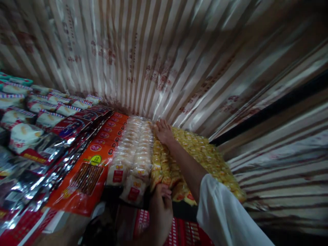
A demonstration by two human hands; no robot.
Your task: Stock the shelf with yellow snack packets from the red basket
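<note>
Rows of yellow plastic-wrapped snack packets (200, 150) lie on the display at the centre right. My right hand (164, 132) rests on the far end of these rows, fingers stretched out and lying flat. At the near end, my left hand (162, 206) is closed, with its curled fingers against the front of a yellow snack packet (166, 180). How firmly it grips cannot be made out in the dim light. Just left of both hands are two rows of white-wrapped packets (138, 153) with red labels.
Orange snack bags (94, 167) and dark red shiny bags (74, 126) overlap on the left. White pouches (48, 118) fill the far left. A striped plastic sheet (153, 61) hangs behind, with a dark bar (269, 107) at right. Red-and-white patterned material (176, 232) shows below.
</note>
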